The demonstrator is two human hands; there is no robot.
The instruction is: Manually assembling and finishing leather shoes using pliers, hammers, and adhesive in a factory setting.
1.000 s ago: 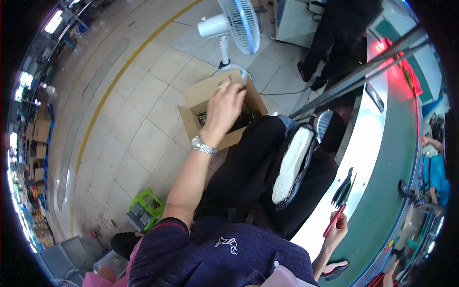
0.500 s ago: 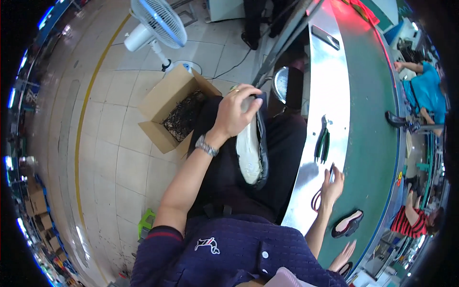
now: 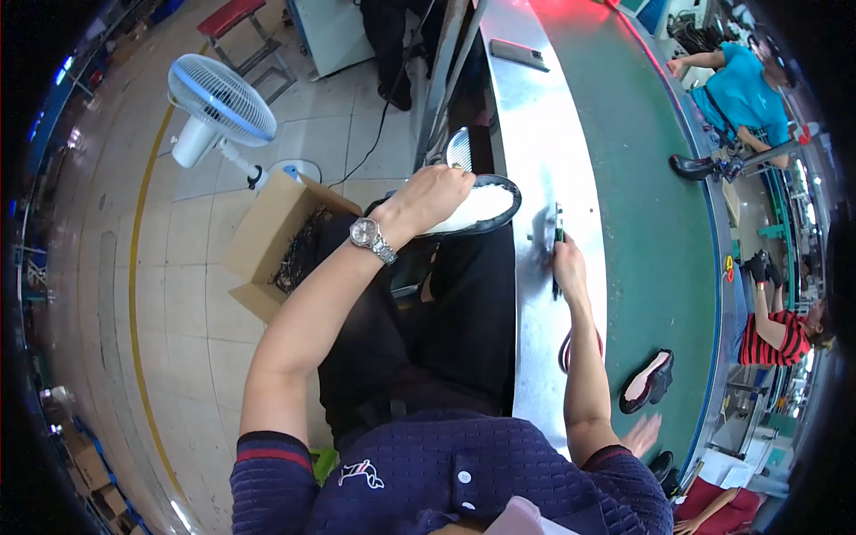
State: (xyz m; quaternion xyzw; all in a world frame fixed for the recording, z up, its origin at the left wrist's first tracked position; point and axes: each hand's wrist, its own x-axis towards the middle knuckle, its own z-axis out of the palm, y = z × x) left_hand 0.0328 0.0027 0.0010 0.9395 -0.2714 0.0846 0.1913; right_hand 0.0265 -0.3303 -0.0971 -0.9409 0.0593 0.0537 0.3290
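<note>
Over my lap, my left hand (image 3: 434, 198) grips a black shoe (image 3: 495, 203) by one end. Its pale, whitish sole side faces up and the other end points right, toward the metal ledge. On that ledge my right hand (image 3: 570, 266) is closed round dark green-handled pliers (image 3: 558, 234). Their jaws point away from me, and my fingers cover much of the handles. Near my right forearm lies a red loop-shaped handle (image 3: 564, 357), partly hidden by the arm.
Right of the metal ledge (image 3: 553, 134) runs a green conveyor belt (image 3: 655, 267) with another black shoe (image 3: 647, 382). A phone (image 3: 520, 54) lies at the ledge's far end. On the left stand a cardboard box (image 3: 267, 234) and a fan (image 3: 221, 100). Another person's hand (image 3: 641, 436) reaches over the belt.
My right hand has moved forward onto the pliers and taken hold of them. My left hand has turned the shoe from lengthwise to crosswise, one end now toward the ledge. The view has shifted.
</note>
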